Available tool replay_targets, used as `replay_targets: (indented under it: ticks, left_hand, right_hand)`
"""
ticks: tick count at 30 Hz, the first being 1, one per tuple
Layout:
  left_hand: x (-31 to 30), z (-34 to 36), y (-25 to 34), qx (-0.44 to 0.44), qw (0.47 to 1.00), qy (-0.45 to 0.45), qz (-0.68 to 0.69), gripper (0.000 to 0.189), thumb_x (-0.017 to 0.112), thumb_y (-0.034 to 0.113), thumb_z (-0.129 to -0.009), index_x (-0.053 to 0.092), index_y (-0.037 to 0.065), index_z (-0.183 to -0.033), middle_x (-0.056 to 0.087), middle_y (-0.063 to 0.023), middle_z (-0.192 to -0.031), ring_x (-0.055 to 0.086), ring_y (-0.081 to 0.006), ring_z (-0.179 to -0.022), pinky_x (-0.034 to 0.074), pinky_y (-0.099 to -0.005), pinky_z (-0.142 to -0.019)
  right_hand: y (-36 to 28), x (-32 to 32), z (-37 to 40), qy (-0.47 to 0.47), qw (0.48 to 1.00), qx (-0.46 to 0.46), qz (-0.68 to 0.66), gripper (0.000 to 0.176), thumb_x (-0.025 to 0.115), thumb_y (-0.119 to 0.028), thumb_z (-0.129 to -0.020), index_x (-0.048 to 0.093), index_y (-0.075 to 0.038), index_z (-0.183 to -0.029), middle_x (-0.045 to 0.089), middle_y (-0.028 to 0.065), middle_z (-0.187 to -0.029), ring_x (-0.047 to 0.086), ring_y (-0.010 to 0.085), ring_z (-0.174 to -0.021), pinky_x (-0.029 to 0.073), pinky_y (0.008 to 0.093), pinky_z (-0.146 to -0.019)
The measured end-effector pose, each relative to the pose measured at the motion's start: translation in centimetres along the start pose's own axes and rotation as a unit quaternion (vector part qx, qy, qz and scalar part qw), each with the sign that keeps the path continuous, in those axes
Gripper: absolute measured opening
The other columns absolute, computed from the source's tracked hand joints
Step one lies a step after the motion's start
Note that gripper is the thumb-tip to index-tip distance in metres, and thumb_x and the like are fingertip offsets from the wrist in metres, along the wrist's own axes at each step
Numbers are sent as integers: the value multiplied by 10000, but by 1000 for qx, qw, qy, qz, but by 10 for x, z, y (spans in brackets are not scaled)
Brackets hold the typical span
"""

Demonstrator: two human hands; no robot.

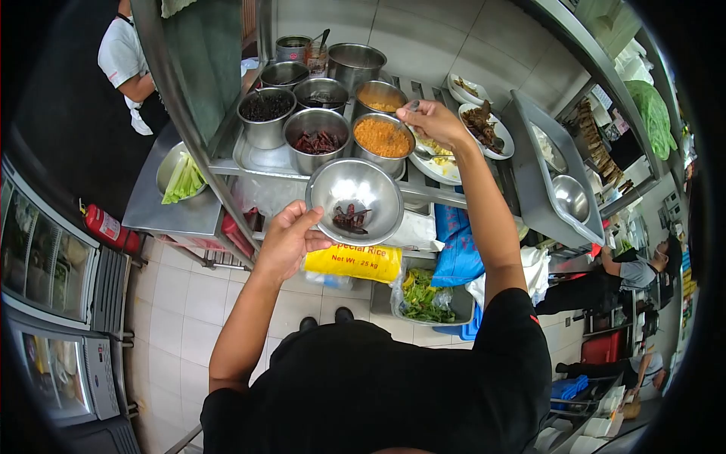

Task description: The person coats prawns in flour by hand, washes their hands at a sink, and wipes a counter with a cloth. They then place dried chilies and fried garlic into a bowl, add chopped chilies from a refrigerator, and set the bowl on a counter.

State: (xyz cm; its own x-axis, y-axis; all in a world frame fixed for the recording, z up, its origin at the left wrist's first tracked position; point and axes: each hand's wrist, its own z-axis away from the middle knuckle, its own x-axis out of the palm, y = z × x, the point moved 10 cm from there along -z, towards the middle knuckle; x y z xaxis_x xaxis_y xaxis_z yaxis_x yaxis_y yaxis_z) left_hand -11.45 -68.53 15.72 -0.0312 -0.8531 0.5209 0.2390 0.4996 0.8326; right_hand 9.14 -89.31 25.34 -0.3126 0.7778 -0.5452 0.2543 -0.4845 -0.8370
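My left hand [293, 238] grips the rim of a shiny metal bowl [333, 178], thumb on the inside edge. A few dark red dried chilies [351, 219] lie at its bottom. My right hand [435, 123] is closed on a thin metal handle [413, 105], seemingly a spoon, beside the steel pot of orange minced food [383, 138]. Its far end cannot be made out. Left of that pot stands a pot of dried red chilies [317, 141], just beyond the bowl.
More steel pots, one with a dark ingredient [266, 110], crowd the metal shelf. Plates of food [485, 129] and a grey tray [522, 151] stand right. Below are a yellow rice sack [354, 264] and a greens tub [431, 295]. Celery [182, 180] sits left. Other people are nearby.
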Motion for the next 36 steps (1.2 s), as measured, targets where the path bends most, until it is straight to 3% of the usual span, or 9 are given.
replay_targets:
  ticks: [1, 3, 5, 9, 13, 15, 17, 30, 36]
  left_hand:
    - [1, 0, 0, 2, 1000, 2, 5, 135, 539, 165, -890, 478, 57, -837, 608, -84, -828, 632, -153, -641, 531, -210, -554]
    - [-1, -1, 0, 5, 1000, 5, 13, 134, 538, 158, -890, 475, 53, -835, 605, -89, -849, 635, -166, -656, 542, -220, -573]
    - [-1, -2, 1, 5, 1000, 0, 21, 133, 537, 145, -889, 469, 47, -830, 599, -92, -863, 637, -178, -671, 553, -234, -597]
    - [-2, -3, 0, 7, 999, -5, 33, 129, 539, 140, -887, 470, 49, -827, 595, -92, -871, 635, -177, -669, 556, -238, -599]
    - [0, -4, 1, 6, 999, -5, 43, 130, 539, 139, -888, 470, 51, -823, 602, -98, -860, 644, -187, -682, 562, -246, -599]
    - [-1, -4, 0, 8, 999, -6, 47, 129, 540, 138, -888, 470, 51, -823, 605, -102, -857, 647, -191, -688, 564, -248, -599]
    - [-1, -5, 1, 18, 998, -12, 62, 127, 538, 134, -889, 469, 52, -820, 609, -109, -852, 651, -199, -693, 566, -247, -596]
    - [-1, -4, -1, 8, 999, 1, 43, 136, 535, 134, -891, 461, 58, -807, 610, -115, -850, 649, -195, -685, 565, -243, -596]
    - [0, -4, 1, 15, 999, -4, 49, 130, 526, 144, -897, 471, 55, -820, 613, -112, -859, 649, -191, -686, 564, -244, -605]
  right_hand:
    - [-3, 17, 5, -68, 994, 15, -82, 354, 627, -343, -838, 618, 4, -910, 485, -19, -609, 347, 44, -509, 242, 218, -414]
    - [-15, 22, 16, -74, 997, -8, 12, 311, 613, -311, -853, 637, -2, -834, 504, -18, -592, 386, 43, -518, 268, 210, -431]
    - [-49, 10, 28, -23, 985, -144, 90, 308, 613, -298, -853, 656, 6, -828, 561, -4, -629, 440, 38, -546, 316, 196, -468]
    - [-70, -14, 42, 9, 989, -112, 93, 338, 616, -295, -844, 669, 33, -906, 620, 57, -697, 531, 93, -589, 450, 242, -586]
    - [-64, -10, 26, 29, 967, -229, 107, 305, 621, -274, -839, 665, 5, -954, 602, 59, -709, 531, 109, -621, 450, 266, -594]
    - [-57, -2, 29, 19, 965, -229, 129, 293, 623, -266, -836, 663, 1, -950, 597, 63, -728, 523, 113, -624, 441, 268, -586]
    - [-34, -3, 27, 26, 984, -137, 112, 279, 616, -253, -845, 663, 8, -932, 589, 46, -704, 514, 104, -611, 436, 262, -575]
    - [23, -7, 31, 141, 973, 57, -176, 198, 492, -120, -861, 627, 8, -794, 568, 24, -628, 475, 72, -489, 326, 211, -416]
    - [30, -17, 33, 160, 951, 54, -258, 198, 493, -135, -863, 619, -1, -790, 560, 20, -622, 465, 65, -482, 287, 189, -389]
